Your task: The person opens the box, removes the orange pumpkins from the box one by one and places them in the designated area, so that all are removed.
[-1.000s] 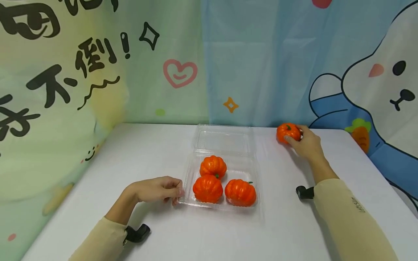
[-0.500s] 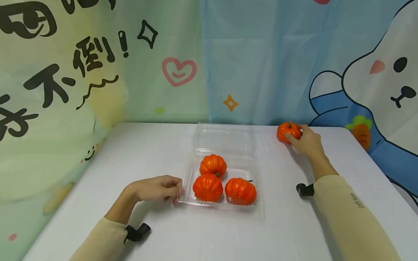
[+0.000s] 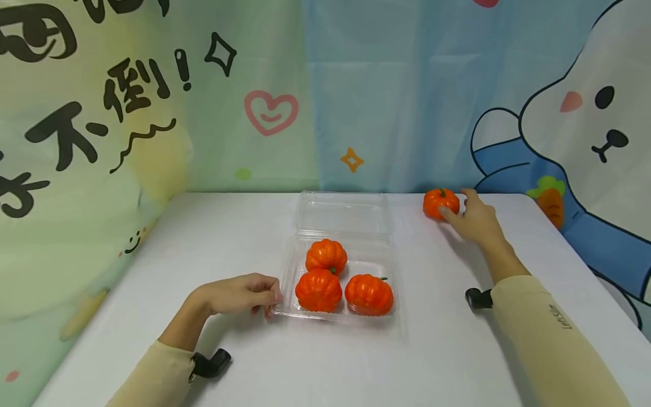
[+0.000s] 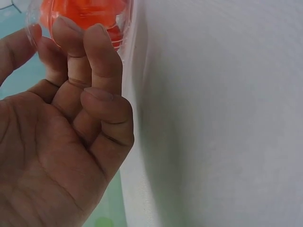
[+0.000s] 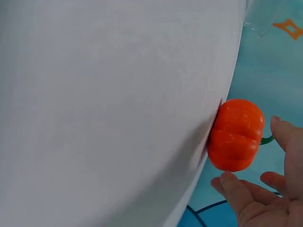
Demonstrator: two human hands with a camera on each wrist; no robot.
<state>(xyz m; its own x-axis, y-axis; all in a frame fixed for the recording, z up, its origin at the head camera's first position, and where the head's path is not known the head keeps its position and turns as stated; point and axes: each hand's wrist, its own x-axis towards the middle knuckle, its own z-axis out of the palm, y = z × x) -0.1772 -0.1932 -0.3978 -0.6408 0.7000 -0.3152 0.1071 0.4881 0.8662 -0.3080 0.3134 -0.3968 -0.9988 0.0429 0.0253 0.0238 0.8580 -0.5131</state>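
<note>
Orange and glossy, a lone pumpkin [image 3: 441, 204] sits on the white table [image 3: 224, 237] near its far edge, its short green stem showing. The person's right hand [image 3: 478, 223] is right beside it, the thumb in front and the other fingers spread past it; the right wrist view shows the fingers loosely parted about the pumpkin, released rather than clenched, with the thumb close to the stem. Well to the left, the left hand [image 3: 236, 294] pinches the near-left corner of a clear plastic container [image 3: 368, 251] between thumb and forefinger, the remaining fingers bent in toward the palm. The container's lid [image 3: 341, 213] is folded back toward the far edge of the table. Three more pumpkins lie inside the base: a rear pumpkin [image 3: 326, 256], a front-left pumpkin [image 3: 319, 290] just before it, and a front-right pumpkin [image 3: 369, 295] beside that one, tilted so its stem points right. Both forearms wear beige sleeves [image 3: 554, 333], each with a black device [image 3: 211, 363] at the wrist. Behind the table hangs a green and blue backdrop [image 3: 366, 96] printed with a pink heart [image 3: 271, 113] and a white cartoon animal [image 3: 564, 133].
</note>
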